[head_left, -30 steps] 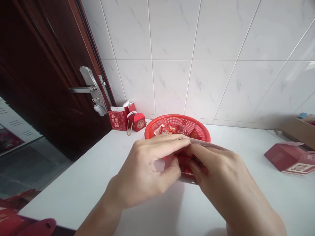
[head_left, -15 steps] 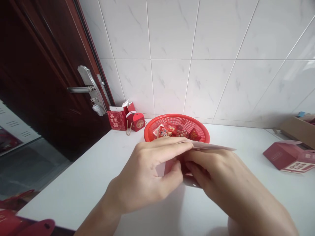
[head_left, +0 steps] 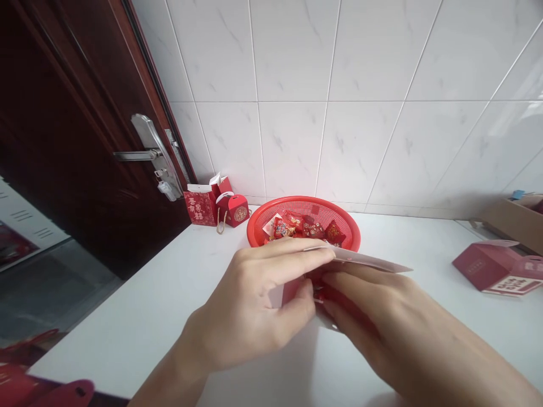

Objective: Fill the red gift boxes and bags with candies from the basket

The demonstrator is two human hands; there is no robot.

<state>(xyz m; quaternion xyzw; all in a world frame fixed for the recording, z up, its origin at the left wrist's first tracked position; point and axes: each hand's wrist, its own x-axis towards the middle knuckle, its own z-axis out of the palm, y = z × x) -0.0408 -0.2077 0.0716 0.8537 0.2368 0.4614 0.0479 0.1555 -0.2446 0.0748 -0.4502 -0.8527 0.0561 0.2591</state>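
My left hand (head_left: 263, 299) is closed on a red paper candy box with pale flaps (head_left: 373, 262), which is held above the white table. Its thumb presses the near side while its fingers lie along the far flap. The fingers of my right hand (head_left: 373, 305) reach into the box's open top; their tips are hidden, so I cannot tell whether they grip anything. Something red and shiny shows by the left thumb, too small to name. Just behind the hands stands a red plastic basket (head_left: 350, 223) with several wrapped candies (head_left: 313, 229) in it.
Small red gift bags and boxes (head_left: 201, 208) stand at the back left near a dark door (head_left: 63, 113). At the right lie a dark pink folded box (head_left: 487, 265) and a cardboard carton (head_left: 507, 223). Red paper pieces (head_left: 46, 390) sit at the lower left. A tiled wall closes the back.
My right hand has shifted slightly down and to the right, its fingers still in the box's opening. More red shows between its thumb and fingers. The left hand keeps its hold.
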